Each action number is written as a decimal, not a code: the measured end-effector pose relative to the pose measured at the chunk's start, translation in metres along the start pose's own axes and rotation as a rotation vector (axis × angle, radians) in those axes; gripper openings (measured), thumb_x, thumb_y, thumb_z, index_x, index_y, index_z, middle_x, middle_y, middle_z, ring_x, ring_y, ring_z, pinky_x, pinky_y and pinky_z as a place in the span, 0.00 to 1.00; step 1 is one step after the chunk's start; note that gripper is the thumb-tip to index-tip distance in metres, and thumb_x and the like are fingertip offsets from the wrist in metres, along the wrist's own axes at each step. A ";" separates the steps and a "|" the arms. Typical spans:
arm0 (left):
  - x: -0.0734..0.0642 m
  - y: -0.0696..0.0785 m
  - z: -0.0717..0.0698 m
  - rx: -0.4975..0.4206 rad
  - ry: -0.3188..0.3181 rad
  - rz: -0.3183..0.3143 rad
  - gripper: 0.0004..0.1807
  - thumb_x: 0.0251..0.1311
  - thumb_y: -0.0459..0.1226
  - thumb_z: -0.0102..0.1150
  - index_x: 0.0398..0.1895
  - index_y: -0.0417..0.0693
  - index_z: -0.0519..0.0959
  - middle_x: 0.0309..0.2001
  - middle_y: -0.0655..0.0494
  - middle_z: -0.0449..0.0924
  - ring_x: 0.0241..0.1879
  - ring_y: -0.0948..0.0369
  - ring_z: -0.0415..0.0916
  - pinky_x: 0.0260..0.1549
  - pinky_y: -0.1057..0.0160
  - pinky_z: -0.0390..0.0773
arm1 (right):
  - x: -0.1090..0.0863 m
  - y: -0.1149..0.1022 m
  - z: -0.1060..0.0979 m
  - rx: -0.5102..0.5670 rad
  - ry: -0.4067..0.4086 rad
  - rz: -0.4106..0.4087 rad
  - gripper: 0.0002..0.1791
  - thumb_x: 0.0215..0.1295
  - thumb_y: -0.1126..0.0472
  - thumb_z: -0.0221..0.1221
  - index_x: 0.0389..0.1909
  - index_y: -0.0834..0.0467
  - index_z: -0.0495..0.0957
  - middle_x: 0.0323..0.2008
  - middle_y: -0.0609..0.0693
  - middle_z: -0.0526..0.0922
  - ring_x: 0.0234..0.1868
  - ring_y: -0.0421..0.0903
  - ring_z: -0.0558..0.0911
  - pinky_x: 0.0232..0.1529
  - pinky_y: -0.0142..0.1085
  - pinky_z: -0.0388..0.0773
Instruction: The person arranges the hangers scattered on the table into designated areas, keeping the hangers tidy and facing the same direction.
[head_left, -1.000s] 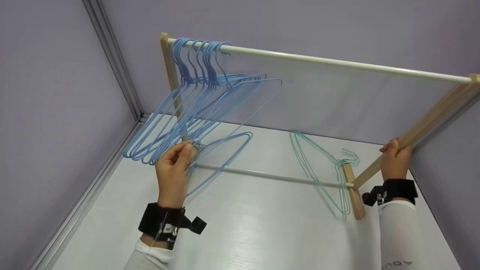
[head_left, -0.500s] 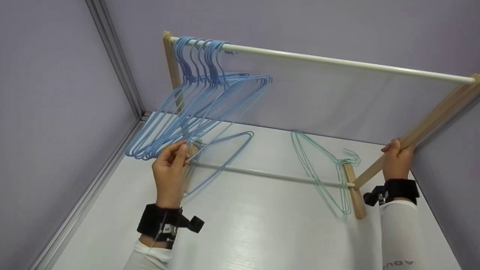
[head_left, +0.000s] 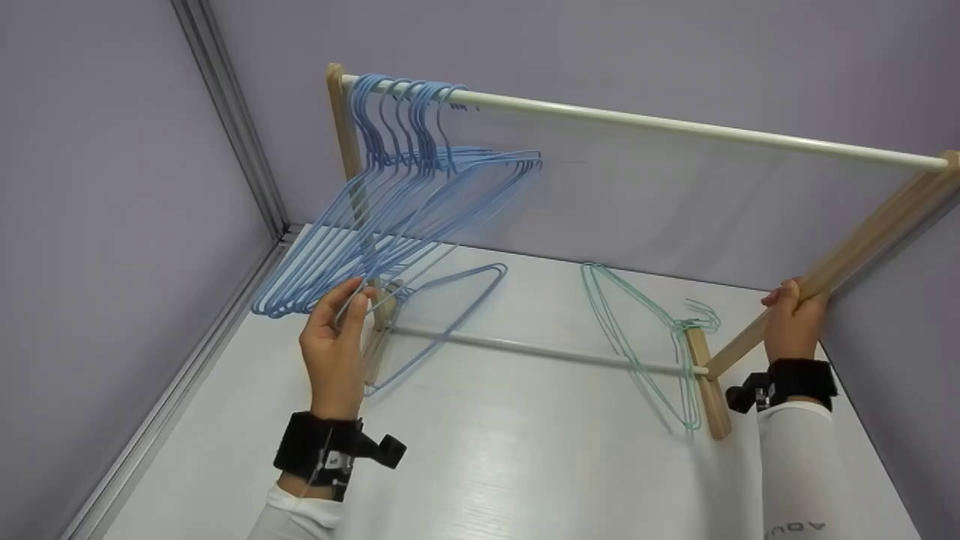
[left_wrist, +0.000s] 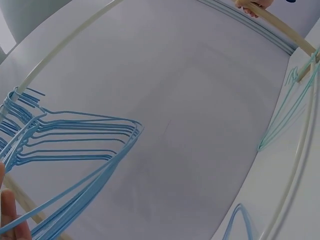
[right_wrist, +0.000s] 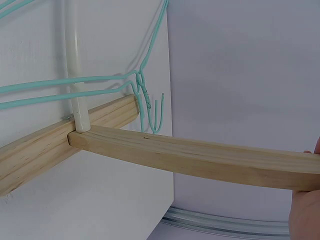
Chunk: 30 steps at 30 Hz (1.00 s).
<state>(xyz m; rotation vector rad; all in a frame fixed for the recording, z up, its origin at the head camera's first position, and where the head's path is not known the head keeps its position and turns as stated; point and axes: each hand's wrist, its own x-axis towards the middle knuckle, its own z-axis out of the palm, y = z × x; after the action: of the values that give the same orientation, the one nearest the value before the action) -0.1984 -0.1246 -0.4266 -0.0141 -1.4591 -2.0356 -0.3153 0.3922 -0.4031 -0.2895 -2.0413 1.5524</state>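
Note:
My left hand [head_left: 334,356] pinches the near lower corner of a blue wire hanger [head_left: 444,127], the rightmost one of a bunch. Several more blue hangers [head_left: 420,124] hang beside it, packed toward the left end of a white rod [head_left: 637,120]. The left wrist view shows the fingertips [left_wrist: 8,205] at the bunch's near side, with the hanger arms [left_wrist: 75,134] stretching away. My right hand [head_left: 795,322] grips the right wooden post [head_left: 862,244] of the rack low down; only part of that hand shows in the right wrist view.
Several green wire hangers [head_left: 685,325] lean over the rack's lower rod [head_left: 540,350], beside the right wooden foot [head_left: 716,405]. Blue hangers [head_left: 491,267] lie low at the left foot. A white surface [head_left: 525,465] lies beneath, with grey walls [head_left: 112,187] around.
The left hand has shifted slightly left, drawing the rightmost blue hanger closer against the bunch. Its far corner has swung left to line up with the others. The right hand keeps its place.

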 end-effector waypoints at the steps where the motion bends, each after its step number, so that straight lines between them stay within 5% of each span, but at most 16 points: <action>1: 0.000 0.000 0.000 0.002 0.001 0.004 0.15 0.72 0.32 0.57 0.59 0.38 0.79 0.49 0.48 0.84 0.55 0.54 0.80 0.59 0.61 0.74 | 0.000 0.000 0.000 -0.001 0.002 -0.006 0.03 0.81 0.60 0.42 0.45 0.51 0.64 0.28 0.43 0.71 0.35 0.38 0.71 0.47 0.27 0.63; 8: -0.001 -0.004 -0.002 0.022 0.000 0.032 0.17 0.73 0.30 0.55 0.62 0.37 0.76 0.56 0.42 0.81 0.58 0.55 0.78 0.61 0.63 0.73 | 0.000 0.001 0.001 -0.023 -0.001 -0.028 0.06 0.81 0.59 0.42 0.47 0.56 0.65 0.26 0.42 0.71 0.35 0.38 0.70 0.47 0.29 0.62; 17: -0.004 -0.012 -0.006 0.012 0.011 0.002 0.17 0.75 0.29 0.51 0.63 0.33 0.74 0.53 0.50 0.83 0.58 0.57 0.77 0.62 0.62 0.72 | 0.003 0.006 0.000 -0.022 0.013 -0.028 0.03 0.81 0.60 0.42 0.44 0.52 0.65 0.26 0.41 0.71 0.34 0.38 0.70 0.47 0.28 0.62; 30: -0.003 -0.024 -0.013 0.034 0.019 -0.158 0.18 0.75 0.33 0.53 0.62 0.32 0.74 0.55 0.46 0.81 0.55 0.59 0.79 0.57 0.65 0.76 | 0.007 0.009 -0.003 -0.088 0.004 0.018 0.05 0.82 0.56 0.41 0.44 0.50 0.64 0.27 0.40 0.72 0.35 0.37 0.69 0.46 0.26 0.61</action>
<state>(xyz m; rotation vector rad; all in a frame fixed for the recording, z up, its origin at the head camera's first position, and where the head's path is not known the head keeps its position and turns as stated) -0.2033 -0.1301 -0.4531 0.1384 -1.5247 -2.1298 -0.3206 0.4004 -0.4088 -0.3453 -2.1124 1.4737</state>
